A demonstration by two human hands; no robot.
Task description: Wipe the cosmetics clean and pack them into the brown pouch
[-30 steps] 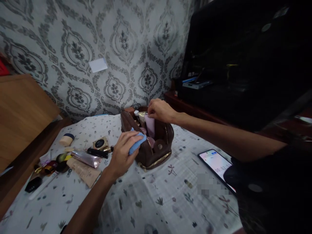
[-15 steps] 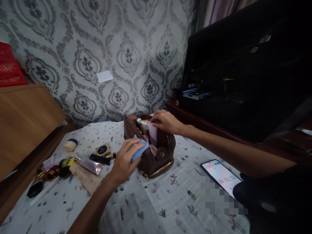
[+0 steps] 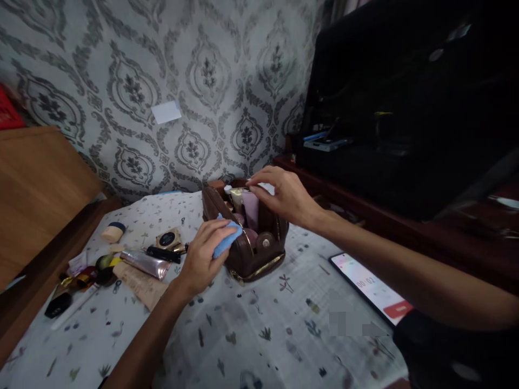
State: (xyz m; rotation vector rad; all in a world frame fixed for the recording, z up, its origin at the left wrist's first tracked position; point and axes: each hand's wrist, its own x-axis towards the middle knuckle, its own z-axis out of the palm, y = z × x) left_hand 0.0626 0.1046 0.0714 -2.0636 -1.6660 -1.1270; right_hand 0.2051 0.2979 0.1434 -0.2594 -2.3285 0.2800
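Observation:
A brown makeup bag with gold zips stands unzipped on the bed. My left hand is closed on a soft blue cloth at the bag's near left side. Over the bag's far right rim hovers my right hand, thumb and fingers apart, nothing plainly between them. Just below those fingertips a pale pink tube stands upright inside, beside a gold-coloured tube. A round pink item shows lower in the bag; its deeper contents are hidden.
Loose cosmetics lie left: a beige tube, a metallic pink tube, a black tube, a compact and a dark-lidded jar. A phone lies right, under my forearm. A large dark screen stands behind.
My right hand has lifted slightly off the pink tube's top, its thumb and fingers spreading. My left hand still grips the blue cloth. The camera view has shifted a little.

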